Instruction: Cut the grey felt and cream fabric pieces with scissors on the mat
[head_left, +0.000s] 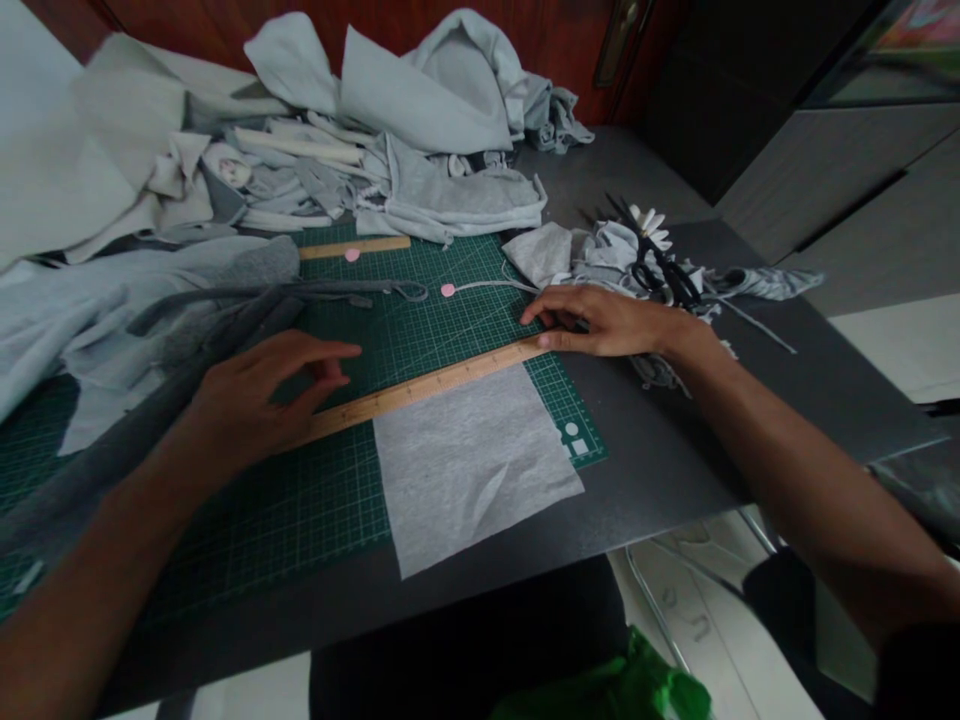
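A long wooden ruler [435, 383] lies slanted across the green cutting mat [315, 500], along the top edge of a square of grey fabric [469, 465]. My left hand [262, 400] hovers over the ruler's left end, fingers spread and slightly curled, holding nothing. My right hand [607, 320] rests on the ruler's right end, fingers stretched out flat and pressing it down.
Piles of grey cloth [420, 130] cover the back and left of the dark table [675, 450]. Black scissors [660, 265] lie on scraps at the right. A second wooden ruler [356, 246] and pink pieces [448, 290] sit on the mat's far side.
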